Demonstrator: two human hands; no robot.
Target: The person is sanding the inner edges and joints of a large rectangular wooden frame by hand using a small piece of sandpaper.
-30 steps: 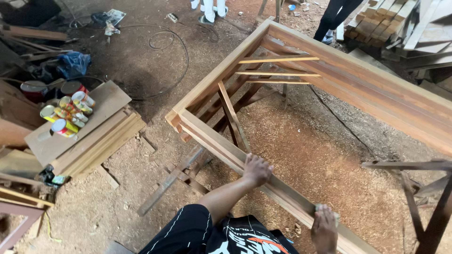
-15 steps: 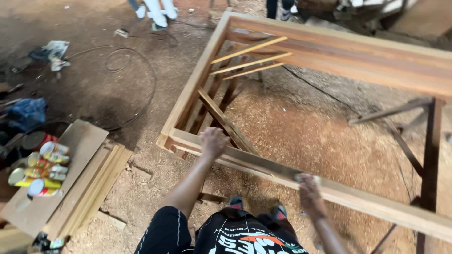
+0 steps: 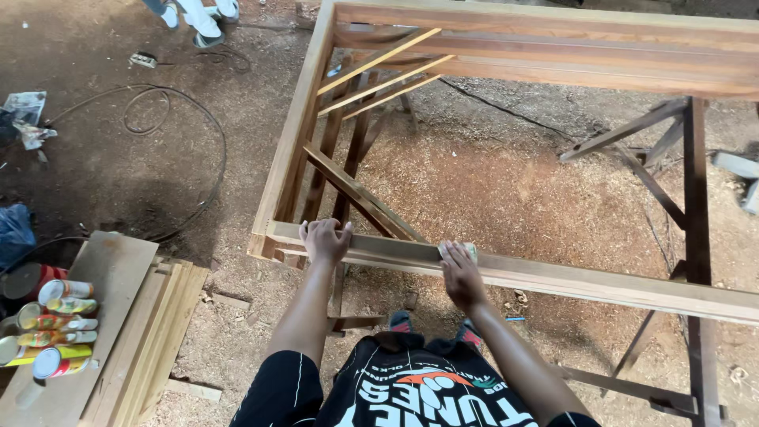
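A large rectangular wooden frame (image 3: pixel 294 134) rests on dark trestles over a sawdust floor. My left hand (image 3: pixel 325 239) lies flat on the frame's near rail (image 3: pixel 601 282), close to its left corner, fingers spread. My right hand (image 3: pixel 460 273) presses a small pale pad, probably sandpaper (image 3: pixel 471 250), onto the same rail a little to the right. Several thin slats (image 3: pixel 379 71) lie slanted across the far left part of the frame.
Stacked boards (image 3: pixel 142 332) at the lower left carry several cans (image 3: pixel 51 328). A black cable (image 3: pixel 174 150) loops over the dirt floor. Another person's feet (image 3: pixel 198 17) stand at the top left. A dark trestle (image 3: pixel 688 198) supports the frame on the right.
The view has swung so the frame sits squarer. My right hand has slid left along the near rail towards my left hand, which stays near the left corner.
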